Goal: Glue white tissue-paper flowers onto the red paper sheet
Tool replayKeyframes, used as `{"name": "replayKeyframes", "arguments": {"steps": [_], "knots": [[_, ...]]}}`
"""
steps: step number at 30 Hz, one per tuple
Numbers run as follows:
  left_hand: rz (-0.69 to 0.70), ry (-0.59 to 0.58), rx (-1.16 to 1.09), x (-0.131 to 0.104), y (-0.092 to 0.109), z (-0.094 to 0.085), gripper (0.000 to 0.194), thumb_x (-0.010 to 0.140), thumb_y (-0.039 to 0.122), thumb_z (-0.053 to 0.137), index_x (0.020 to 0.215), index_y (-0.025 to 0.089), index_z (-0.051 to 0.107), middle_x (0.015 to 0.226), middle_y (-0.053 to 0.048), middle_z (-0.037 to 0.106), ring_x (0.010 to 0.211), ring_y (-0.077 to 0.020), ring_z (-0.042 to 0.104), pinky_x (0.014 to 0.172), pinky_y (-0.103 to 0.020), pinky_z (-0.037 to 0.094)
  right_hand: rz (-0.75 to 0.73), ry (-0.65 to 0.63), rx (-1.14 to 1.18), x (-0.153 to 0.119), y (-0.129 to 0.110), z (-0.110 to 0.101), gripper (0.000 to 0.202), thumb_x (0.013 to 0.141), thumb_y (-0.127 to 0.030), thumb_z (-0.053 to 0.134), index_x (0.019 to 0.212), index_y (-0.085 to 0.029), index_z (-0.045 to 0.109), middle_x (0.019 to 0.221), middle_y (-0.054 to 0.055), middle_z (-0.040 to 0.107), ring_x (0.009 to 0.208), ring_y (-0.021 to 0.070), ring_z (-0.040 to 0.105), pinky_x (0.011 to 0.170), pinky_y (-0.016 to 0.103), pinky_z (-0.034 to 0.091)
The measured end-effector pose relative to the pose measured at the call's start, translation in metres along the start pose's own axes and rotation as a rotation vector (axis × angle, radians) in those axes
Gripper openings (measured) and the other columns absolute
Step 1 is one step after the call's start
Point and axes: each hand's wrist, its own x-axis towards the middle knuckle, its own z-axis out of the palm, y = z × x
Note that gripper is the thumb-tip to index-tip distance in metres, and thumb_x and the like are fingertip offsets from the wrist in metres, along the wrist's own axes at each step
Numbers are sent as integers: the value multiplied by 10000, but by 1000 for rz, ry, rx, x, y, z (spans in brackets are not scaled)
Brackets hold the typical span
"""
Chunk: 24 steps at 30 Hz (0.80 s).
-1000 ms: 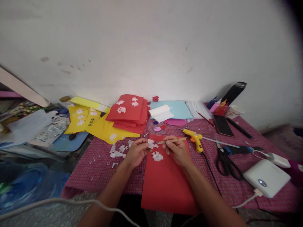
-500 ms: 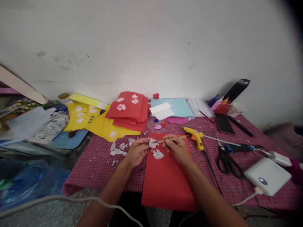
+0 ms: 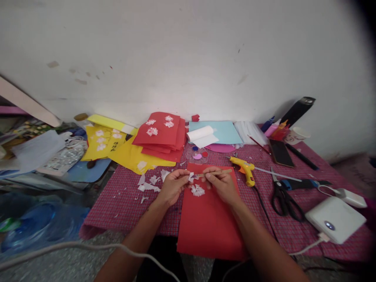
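My left hand [image 3: 175, 187] pinches a small piece of white paper [image 3: 191, 177] between thumb and fingers. In my right hand [image 3: 219, 185] is a thin paintbrush [image 3: 219, 172] with a wooden handle, held nearly level. Its darker tip meets the paper piece, where a purplish tint shows. Both hands are above a red sheet [image 3: 210, 231]. Just below the fingertips, a ruffled white paper flower [image 3: 197, 190] lies on that sheet. White paper scraps [image 3: 149, 187] are scattered to the left of my left hand.
Beyond the hands sits a clear palette with paint wells [image 3: 197, 156]. At right are a yellow glue gun [image 3: 246, 169], black scissors [image 3: 283, 201] and a white box [image 3: 335, 219] with a cable. Red sheets with paper flowers [image 3: 160, 133] are stacked at the back left.
The brush tip has moved left onto the paper piece, which now shows a purplish tint and is turned differently in my left fingers. The view has shifted slightly.
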Motion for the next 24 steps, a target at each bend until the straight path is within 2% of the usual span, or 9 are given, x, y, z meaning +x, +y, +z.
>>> {"name": "replayKeyframes", "arguments": {"steps": [6,14,20,24], "knots": [[17,-45,39,0,-5,-1,295,675,272,857,879,111,718,726,-41,715,623,-129,657,632,-253,525,-9,5,-50,1,4,0,233,892,-395,694,812,-186,757,844,52,706,502,104,560,484,254,458],[22,-86,53,-1,-5,2,311,683,287,861,885,110,703,734,-50,718,658,-141,659,622,-253,523,4,-8,-30,1,2,6,232,870,-411,711,838,-184,749,772,47,716,489,122,576,475,265,489],[7,-62,56,-3,-4,3,347,692,315,862,926,115,704,796,-72,744,677,-155,680,632,-270,539,9,-4,-15,1,2,7,219,867,-412,715,884,-196,741,769,38,722,477,129,581,460,268,493],[11,-70,116,-4,-6,3,340,722,360,839,934,122,720,844,-94,760,677,-162,683,621,-279,548,16,9,-53,1,1,8,300,882,-448,694,739,-186,727,702,33,684,480,129,570,451,257,472]]}}
